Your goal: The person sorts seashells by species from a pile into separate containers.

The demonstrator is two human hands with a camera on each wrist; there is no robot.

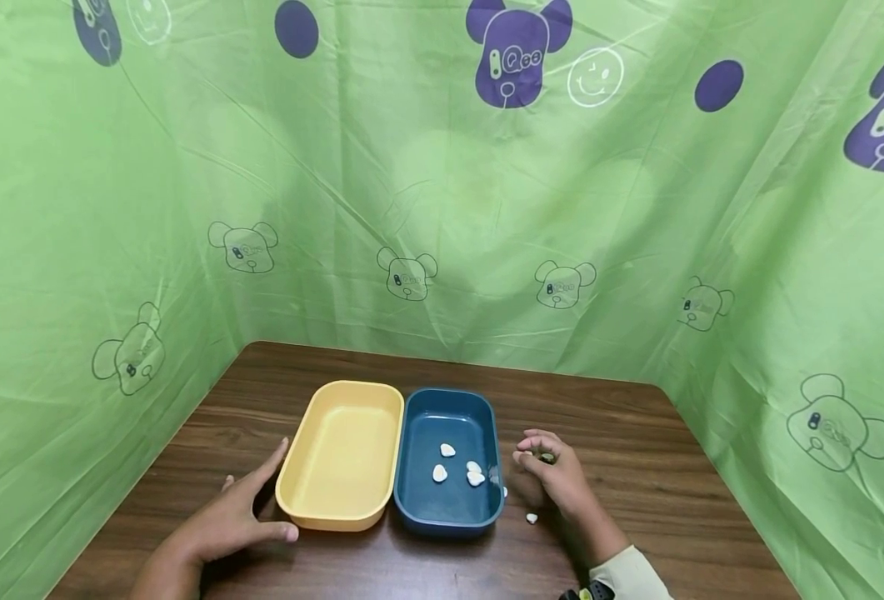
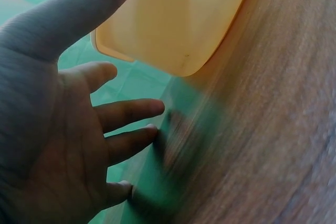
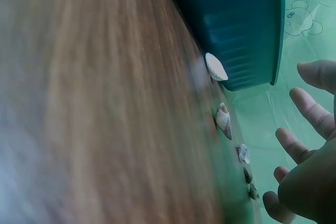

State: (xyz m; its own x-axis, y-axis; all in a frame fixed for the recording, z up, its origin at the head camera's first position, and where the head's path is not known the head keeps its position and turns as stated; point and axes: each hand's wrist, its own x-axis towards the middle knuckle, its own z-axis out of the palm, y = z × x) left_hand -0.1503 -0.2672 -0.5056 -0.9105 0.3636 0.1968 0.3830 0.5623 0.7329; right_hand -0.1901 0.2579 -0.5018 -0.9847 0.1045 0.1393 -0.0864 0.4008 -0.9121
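Woodgrain table (image 1: 659, 483), green curtains (image 1: 442, 192), shells (image 1: 447, 450) in blue tray (image 1: 436, 507)

Smooth plastic is shown by the yellow tray (image 1: 340, 458) and blue tray (image 1: 449, 504) toward six o'clock, grained wood by the table (image 1: 599, 417), creased cloth by the curtain (image 1: 449, 183).

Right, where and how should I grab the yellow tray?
Probably pinch the yellow tray by its rim, midway along its left long side, thumb inside, coming from the left: that edge stands up and faces your left hand, while the blue tray sits close along the other long side.
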